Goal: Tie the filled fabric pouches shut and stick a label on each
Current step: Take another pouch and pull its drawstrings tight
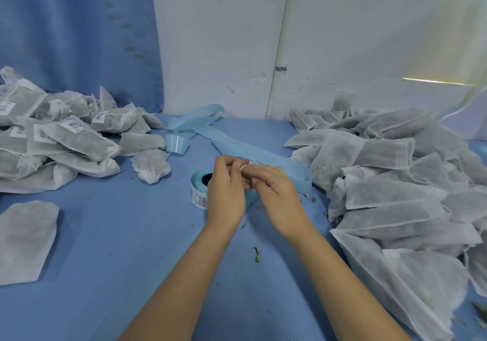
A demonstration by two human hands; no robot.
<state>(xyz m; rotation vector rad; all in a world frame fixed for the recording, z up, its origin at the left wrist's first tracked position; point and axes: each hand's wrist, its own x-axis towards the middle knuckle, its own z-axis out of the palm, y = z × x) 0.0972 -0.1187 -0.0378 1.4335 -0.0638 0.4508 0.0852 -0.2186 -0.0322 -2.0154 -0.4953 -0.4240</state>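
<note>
Left hand (226,189) and right hand (278,195) pinch a small white scrap (243,167) over blue tabletop (118,235) — white wall (224,37), blue curtain (66,24) behind.

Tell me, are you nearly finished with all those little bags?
Not nearly. Many pouches in the left pile already wear labels. The left hand and right hand pinch a small white piece by the label roll, likely the next label. The big right pile shows no labels yet.
</note>
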